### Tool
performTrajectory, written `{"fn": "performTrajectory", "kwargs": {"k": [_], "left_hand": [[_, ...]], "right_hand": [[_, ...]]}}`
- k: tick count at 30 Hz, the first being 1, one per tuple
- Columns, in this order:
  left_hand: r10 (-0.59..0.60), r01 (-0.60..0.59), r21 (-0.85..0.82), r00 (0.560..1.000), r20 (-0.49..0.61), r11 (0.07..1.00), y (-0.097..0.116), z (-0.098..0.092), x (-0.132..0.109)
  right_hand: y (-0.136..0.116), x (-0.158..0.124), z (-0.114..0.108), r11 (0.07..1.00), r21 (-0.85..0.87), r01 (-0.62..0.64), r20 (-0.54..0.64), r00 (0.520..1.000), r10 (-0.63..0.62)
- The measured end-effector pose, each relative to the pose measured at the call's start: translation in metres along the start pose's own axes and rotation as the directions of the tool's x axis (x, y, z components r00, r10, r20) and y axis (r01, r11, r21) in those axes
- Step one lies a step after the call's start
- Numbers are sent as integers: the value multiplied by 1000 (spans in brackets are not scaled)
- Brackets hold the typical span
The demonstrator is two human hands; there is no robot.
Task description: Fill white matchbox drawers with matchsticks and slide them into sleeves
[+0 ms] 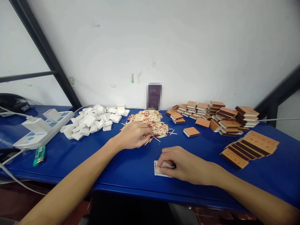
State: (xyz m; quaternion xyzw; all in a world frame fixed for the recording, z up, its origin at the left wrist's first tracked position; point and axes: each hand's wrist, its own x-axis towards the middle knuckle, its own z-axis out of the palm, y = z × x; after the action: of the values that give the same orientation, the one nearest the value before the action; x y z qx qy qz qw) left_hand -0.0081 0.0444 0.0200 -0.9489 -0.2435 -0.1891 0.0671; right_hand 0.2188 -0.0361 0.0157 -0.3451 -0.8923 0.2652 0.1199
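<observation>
My left hand [134, 134] rests on the near edge of a heap of red-tipped matches [153, 121], its fingers curled down into the sticks. My right hand [185, 165] is closed over a small white inner tray of a matchbox [158, 170] lying on the blue table [131, 170]; a few matches show inside the tray under my fingertips. One closed orange matchbox [191, 131] lies alone just beyond my right hand.
A pile of empty white trays [91, 121] lies at the left. Stacks of orange matchboxes [225, 117] and flat rows of sleeves [250, 148] fill the right. A white power strip [42, 128], a green lighter [39, 155] and cables sit at the far left.
</observation>
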Motion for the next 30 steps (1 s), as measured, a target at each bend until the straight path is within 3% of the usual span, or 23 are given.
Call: {"fn": "performTrajectory", "kwargs": {"k": [11, 16, 22, 30], "left_hand": [[18, -18, -7, 1000, -13, 1000, 3, -3, 0], [9, -9, -16, 1000, -11, 1000, 5, -4, 0], [3, -3, -9, 1000, -11, 1000, 5, -3, 0], [14, -14, -12, 1000, -14, 1000, 6, -2, 1]], "right_hand": [[-7, -7, -9, 999, -49, 17, -3, 1000, -17], [-3, -10, -12, 995, -82, 62, 52, 997, -57], [4, -9, -13, 996, -86, -6, 33, 999, 9], [12, -8, -12, 997, -35, 70, 31, 997, -69]]}}
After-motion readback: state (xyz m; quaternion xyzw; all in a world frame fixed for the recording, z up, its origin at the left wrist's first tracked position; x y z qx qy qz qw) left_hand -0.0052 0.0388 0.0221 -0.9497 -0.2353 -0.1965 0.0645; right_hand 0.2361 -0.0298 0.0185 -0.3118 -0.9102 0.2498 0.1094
